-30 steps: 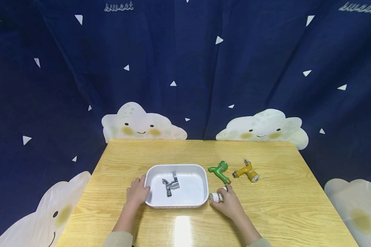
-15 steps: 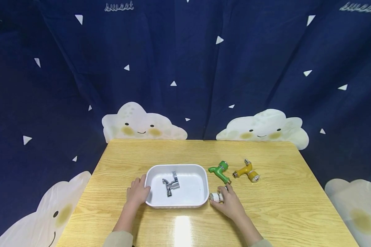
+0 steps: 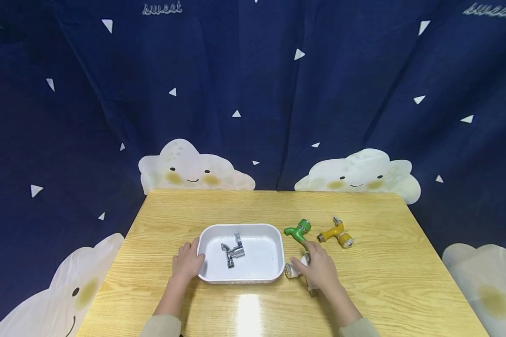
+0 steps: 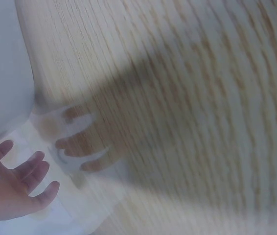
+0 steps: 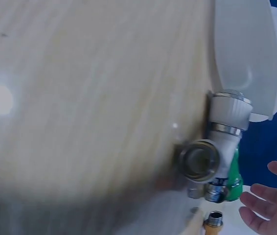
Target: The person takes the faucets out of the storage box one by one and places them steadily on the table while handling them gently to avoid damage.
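Observation:
My left hand holds the left rim of a white plastic tub, with the thumb over the edge and the fingers outside. A chrome faucet lies inside the tub. Just right of the tub, a white faucet rests on the table. My right hand hovers over it and covers its middle. From the right wrist, the spread fingers are seen apart from the white faucet. A green faucet lies just beyond, its lower end partly behind my right hand.
A yellow faucet lies right of the green one on the wooden table. Behind the table's far edge hangs a dark blue curtain printed with clouds and triangles.
The right hand has loosened from the white faucet, spreading its fingers and shifting slightly right. More of the faucet's metal end shows below the hand. The left hand and tub are unchanged.

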### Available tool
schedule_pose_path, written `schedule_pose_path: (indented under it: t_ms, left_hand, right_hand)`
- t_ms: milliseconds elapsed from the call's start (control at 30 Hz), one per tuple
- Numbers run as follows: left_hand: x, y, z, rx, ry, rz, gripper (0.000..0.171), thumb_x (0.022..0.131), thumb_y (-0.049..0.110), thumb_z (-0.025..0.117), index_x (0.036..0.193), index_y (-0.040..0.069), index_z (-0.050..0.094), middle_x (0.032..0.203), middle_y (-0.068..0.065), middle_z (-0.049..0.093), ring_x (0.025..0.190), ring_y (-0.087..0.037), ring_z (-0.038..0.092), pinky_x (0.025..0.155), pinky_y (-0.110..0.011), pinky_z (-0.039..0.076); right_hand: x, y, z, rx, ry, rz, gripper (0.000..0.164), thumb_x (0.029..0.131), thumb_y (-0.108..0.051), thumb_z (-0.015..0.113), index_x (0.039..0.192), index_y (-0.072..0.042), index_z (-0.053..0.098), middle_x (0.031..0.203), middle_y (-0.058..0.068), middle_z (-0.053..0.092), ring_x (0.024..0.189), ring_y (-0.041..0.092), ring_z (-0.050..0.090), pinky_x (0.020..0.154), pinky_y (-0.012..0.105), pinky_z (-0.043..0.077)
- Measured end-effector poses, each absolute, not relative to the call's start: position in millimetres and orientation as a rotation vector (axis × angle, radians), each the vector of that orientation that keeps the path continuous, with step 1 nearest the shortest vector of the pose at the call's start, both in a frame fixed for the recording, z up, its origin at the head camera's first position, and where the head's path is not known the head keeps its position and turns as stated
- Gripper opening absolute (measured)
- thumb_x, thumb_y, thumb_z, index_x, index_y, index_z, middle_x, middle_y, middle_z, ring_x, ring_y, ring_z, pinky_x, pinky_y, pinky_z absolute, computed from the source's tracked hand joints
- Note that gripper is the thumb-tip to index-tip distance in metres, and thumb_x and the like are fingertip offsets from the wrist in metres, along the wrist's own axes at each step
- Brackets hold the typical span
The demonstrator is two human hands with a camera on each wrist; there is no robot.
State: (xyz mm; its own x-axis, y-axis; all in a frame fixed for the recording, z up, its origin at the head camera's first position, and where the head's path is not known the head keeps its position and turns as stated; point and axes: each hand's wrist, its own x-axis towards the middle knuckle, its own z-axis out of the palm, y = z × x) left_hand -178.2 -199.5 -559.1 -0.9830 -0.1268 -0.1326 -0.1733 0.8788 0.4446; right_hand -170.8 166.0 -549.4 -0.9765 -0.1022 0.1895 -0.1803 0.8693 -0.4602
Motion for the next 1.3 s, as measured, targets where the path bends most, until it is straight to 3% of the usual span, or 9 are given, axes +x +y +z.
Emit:
schedule_pose_path:
  t_ms: [167,667,1300]
  left_hand:
    - [-179,-200,-558,-0.234,2.941,0.708,0.059,0.084,0.023,0.046,0.139,0.004,0.033,0.126,-0.025,0.043,0.112,-0.041,0.040,0.087,-0.060,0.033]
    - [-178,-199,-559,-0.243,2.939,0.719,0.060,0.084,0.023,0.046,0.139,0.005,0.033,0.126,-0.025,0.043,0.113,-0.041,0.040,0.087,-0.060,0.033]
    - [-180,-200,-565,-0.241,2.948,0.718,0.060,0.084,0.025,0.046,0.140,0.006,0.033,0.126,-0.025,0.043,0.113,-0.040,0.040,0.087,-0.059,0.033]
  right_hand:
    - [-179,165,-540,0.238,-2.850,0.768,0.075,0.076,-0.053,0.064,0.131,-0.005,0.046,0.127,0.023,0.049,0.112,0.042,0.049,0.089,0.056,0.040]
    - [-198,136,-516,0.298,-2.901,0.842,0.092,0.073,-0.066,0.058,0.135,0.000,0.040,0.132,0.024,0.044,0.121,0.040,0.042,0.096,0.053,0.036]
    - [-204,84,-515,0.532,-2.894,0.822,0.088,0.072,-0.058,0.066,0.133,0.000,0.042,0.131,0.021,0.046,0.120,0.034,0.044,0.098,0.045,0.037]
